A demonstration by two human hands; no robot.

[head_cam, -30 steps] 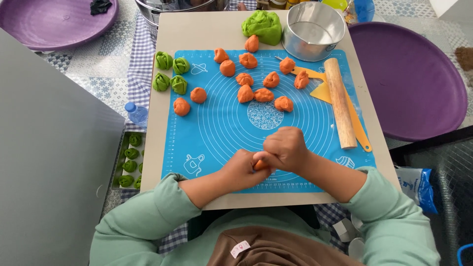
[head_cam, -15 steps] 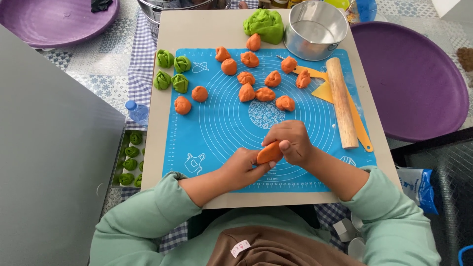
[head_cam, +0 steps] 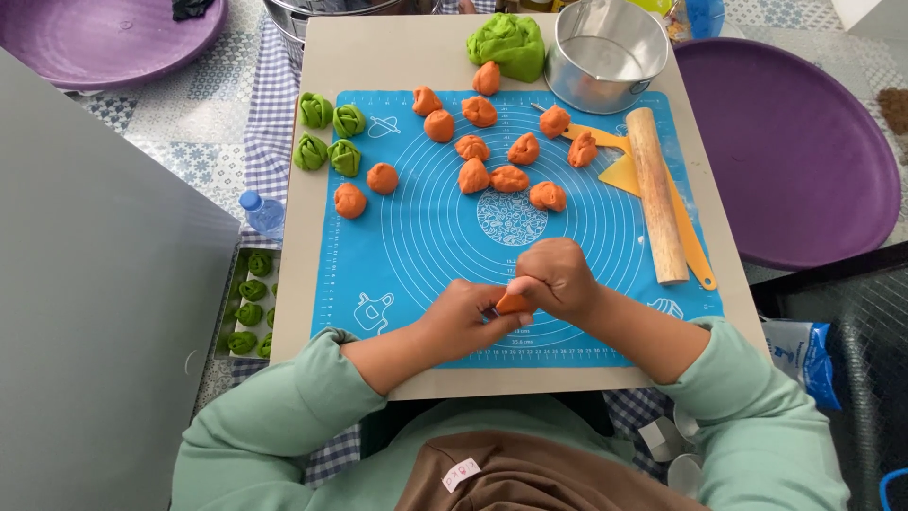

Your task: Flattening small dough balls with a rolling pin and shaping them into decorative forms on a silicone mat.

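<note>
Together, both hands point(head_cam: 515, 301) pinch one orange dough piece point(head_cam: 513, 304) beyond which lie twelve orange balls point(head_cam: 473, 176) and four green ones point(head_cam: 330, 139).

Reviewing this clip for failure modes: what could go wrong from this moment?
1. Both hands, left and right, squeeze the small orange dough piece; pressing too hard could deform or tear it.
2. The rolling pin lies loose along the blue mat edge near the right forearm; a nudge might send it rolling.
3. The finished orange pieces sit close together and may stick.
</note>
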